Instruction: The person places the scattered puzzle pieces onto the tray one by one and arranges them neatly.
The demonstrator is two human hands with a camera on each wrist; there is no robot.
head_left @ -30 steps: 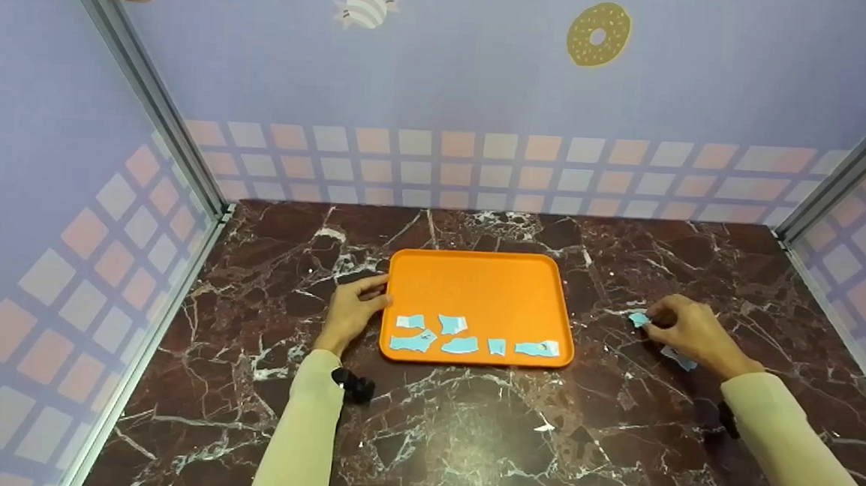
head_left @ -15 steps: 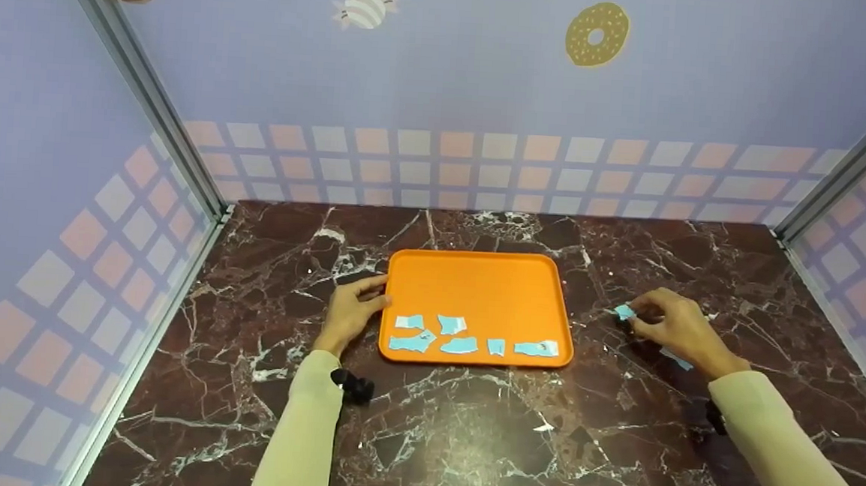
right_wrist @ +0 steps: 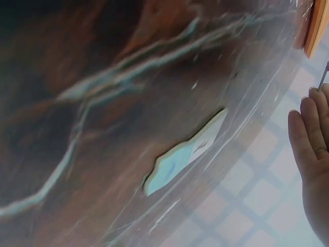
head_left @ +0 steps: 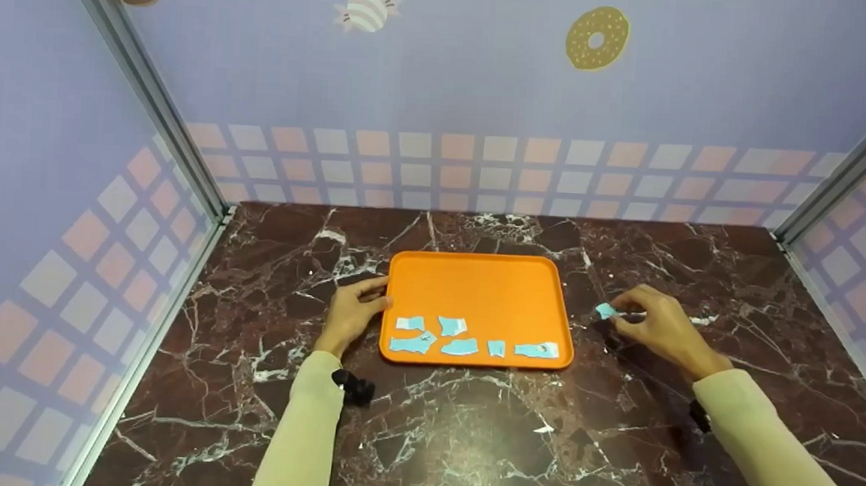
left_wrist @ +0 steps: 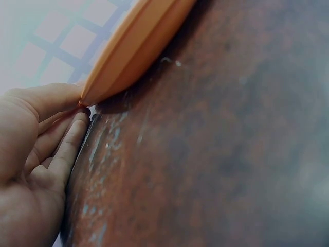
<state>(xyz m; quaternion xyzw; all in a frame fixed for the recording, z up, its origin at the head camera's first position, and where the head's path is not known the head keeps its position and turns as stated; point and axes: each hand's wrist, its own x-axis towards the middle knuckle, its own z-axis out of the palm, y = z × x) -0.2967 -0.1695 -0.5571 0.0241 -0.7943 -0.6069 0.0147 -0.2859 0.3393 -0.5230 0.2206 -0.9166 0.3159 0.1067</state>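
My left hand (head_left: 350, 313) holds the left rim of an orange tray (head_left: 479, 287); in the left wrist view the thumb and fingers (left_wrist: 72, 141) meet at the tray's edge. Between thumb and fingers, my right hand (head_left: 657, 324) pinches a small light blue piece (head_left: 606, 311) with irregular edges, just right of the tray and apart from it. Several similar blue-and-white flat pieces (head_left: 460, 346) lie along the tray's near side. Another wavy-edged piece (right_wrist: 177, 159) lies on the table in the right wrist view; my right hand hides it in the head view.
A dark red marbled table (head_left: 466, 440) extends around the tray. Patterned lilac walls (head_left: 472, 88) enclose the back and both sides. A small white scrap-like mark (head_left: 544, 429) shows on the table in front of the tray.
My right hand has moved left toward the tray with the light blue piece in its fingers. The left hand, the tray and the pieces on it stay as they were.
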